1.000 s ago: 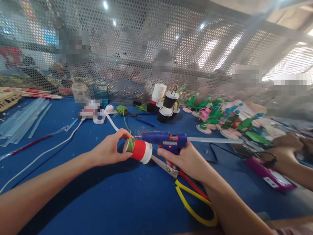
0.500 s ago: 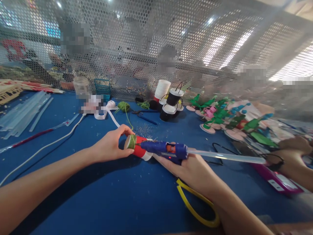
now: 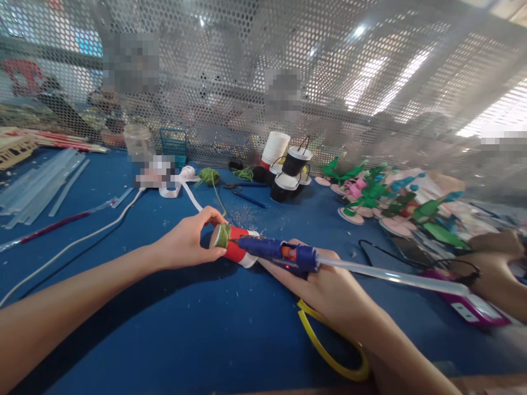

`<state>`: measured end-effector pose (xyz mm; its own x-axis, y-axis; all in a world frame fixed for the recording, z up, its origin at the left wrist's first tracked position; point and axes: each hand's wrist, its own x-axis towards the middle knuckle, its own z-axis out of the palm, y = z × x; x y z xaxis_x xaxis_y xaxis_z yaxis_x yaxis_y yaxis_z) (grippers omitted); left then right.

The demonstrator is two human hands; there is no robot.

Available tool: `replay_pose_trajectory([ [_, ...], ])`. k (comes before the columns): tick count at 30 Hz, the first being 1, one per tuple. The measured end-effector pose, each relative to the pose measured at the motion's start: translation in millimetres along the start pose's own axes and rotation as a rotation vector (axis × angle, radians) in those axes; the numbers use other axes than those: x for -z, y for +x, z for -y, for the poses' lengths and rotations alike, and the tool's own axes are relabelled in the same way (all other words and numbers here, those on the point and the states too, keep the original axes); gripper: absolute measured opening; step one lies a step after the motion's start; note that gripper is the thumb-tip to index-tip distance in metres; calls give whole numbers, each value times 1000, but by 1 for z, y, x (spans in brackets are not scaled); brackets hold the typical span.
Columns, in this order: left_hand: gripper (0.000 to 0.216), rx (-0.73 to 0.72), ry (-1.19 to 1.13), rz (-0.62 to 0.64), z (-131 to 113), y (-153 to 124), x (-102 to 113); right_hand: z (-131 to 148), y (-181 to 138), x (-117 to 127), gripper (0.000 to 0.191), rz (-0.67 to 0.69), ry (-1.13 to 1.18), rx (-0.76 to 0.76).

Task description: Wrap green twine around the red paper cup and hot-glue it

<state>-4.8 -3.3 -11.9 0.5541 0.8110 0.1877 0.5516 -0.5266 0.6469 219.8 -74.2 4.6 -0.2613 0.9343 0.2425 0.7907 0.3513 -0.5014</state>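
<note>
My left hand (image 3: 187,240) grips a small red paper cup (image 3: 235,248) lying on its side, its bottom end wrapped with green yarn (image 3: 223,236). My right hand (image 3: 319,280) holds a blue hot glue gun (image 3: 280,249) with its nozzle touching the cup near the yarn. A clear glue stick (image 3: 395,277) juts out of the gun's back to the right. Both hands hover just above the blue table (image 3: 185,329).
Yellow-handled scissors (image 3: 329,351) lie under my right wrist. Black and white cups (image 3: 288,170), a green yarn ball (image 3: 209,176), glue sticks (image 3: 37,184), green and pink craft pieces (image 3: 379,197) and a white cable (image 3: 74,247) crowd the back. Another person's hand (image 3: 494,263) and a pink phone (image 3: 469,310) are at right. A mesh screen (image 3: 247,82) stands behind.
My right hand has tilted the glue gun down and brought its nozzle onto the cup. The cup has stayed in my left hand, shifted slightly.
</note>
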Motion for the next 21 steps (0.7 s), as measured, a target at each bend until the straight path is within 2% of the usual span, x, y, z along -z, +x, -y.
replay_pose_trajectory([
  [21,33,-99,5,10,0,-2,0,1,-1,4,20,12,-5,-92],
])
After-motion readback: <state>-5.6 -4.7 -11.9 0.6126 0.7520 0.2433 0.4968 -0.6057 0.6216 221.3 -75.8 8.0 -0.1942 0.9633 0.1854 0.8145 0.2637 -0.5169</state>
